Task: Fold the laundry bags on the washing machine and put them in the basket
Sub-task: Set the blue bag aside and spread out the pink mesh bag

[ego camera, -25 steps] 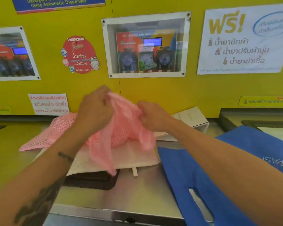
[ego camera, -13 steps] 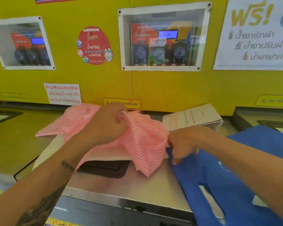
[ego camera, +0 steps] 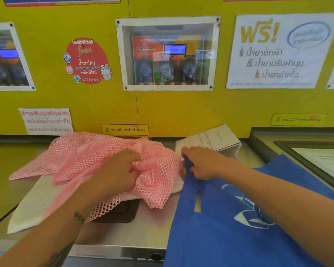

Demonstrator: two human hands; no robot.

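A pink mesh laundry bag (ego camera: 81, 157) lies crumpled on top of the washing machine (ego camera: 147, 226), over a white mesh bag (ego camera: 37, 201). My left hand (ego camera: 116, 170) rests on the pink bag with curled fingers bunching its mesh. To the right hangs a blue fabric bag (ego camera: 229, 224) with a white logo, draped over the machine's edge. My right hand (ego camera: 202, 162) pinches the blue bag's handle near the pink bag's right edge. No basket is in view.
A white folded paper card (ego camera: 212, 139) stands at the back against the yellow wall (ego camera: 181, 110). A dark recessed lid (ego camera: 121, 212) shows under the bags. Another machine's top (ego camera: 307, 149) lies to the right.
My right hand let go of the pink bag and took the blue bag's handle. The pink bag dropped from mid-air onto the machine top, with my left hand lowering onto it.
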